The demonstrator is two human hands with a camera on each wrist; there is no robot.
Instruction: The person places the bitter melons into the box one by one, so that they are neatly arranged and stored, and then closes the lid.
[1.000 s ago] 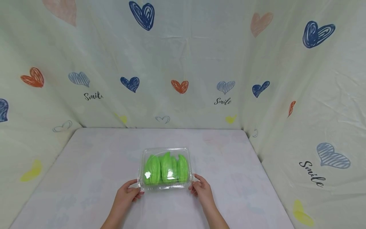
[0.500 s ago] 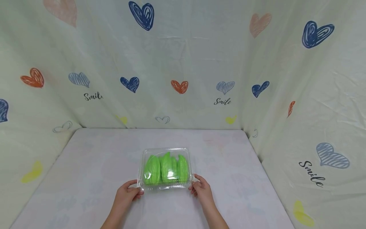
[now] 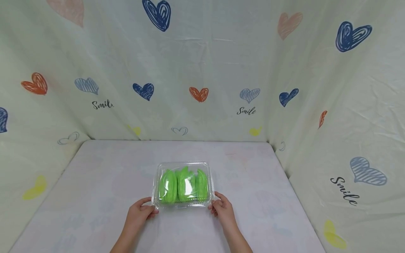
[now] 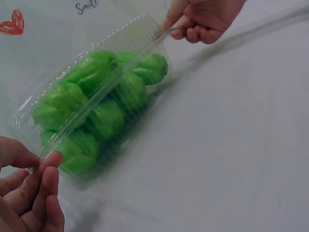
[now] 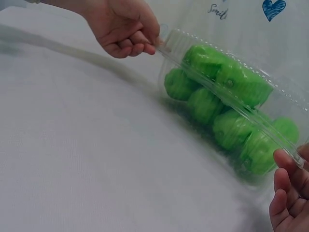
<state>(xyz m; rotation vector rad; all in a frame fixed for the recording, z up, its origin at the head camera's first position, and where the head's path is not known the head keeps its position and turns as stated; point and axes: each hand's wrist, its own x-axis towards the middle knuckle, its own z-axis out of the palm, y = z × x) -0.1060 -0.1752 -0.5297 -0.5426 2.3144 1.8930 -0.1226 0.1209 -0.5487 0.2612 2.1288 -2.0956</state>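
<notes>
A clear plastic clamshell box (image 3: 182,205) with its lid down lies in front of both hands in the head view. Inside it are several bright green, ridged, elongated vegetables (image 3: 168,186), stacked in layers as the wrist views show. My left hand (image 3: 138,214) pinches the near left corner of the box's rim between thumb and fingers. At the near right corner, my right hand (image 3: 223,210) pinches the rim the same way. Both wrist views show the rim flange (image 4: 104,94) running from one hand to the other, with the remaining fingers curled below it.
The box is over a table with a pale, faintly patterned cover (image 3: 104,175). Light curtains printed with hearts and "Smile" lettering (image 3: 246,111) rise at the table's back and sides.
Both hands keep their pinch on the box corners and hardly move. The whole head view shifts very slightly, and the glare on the lid changes.
</notes>
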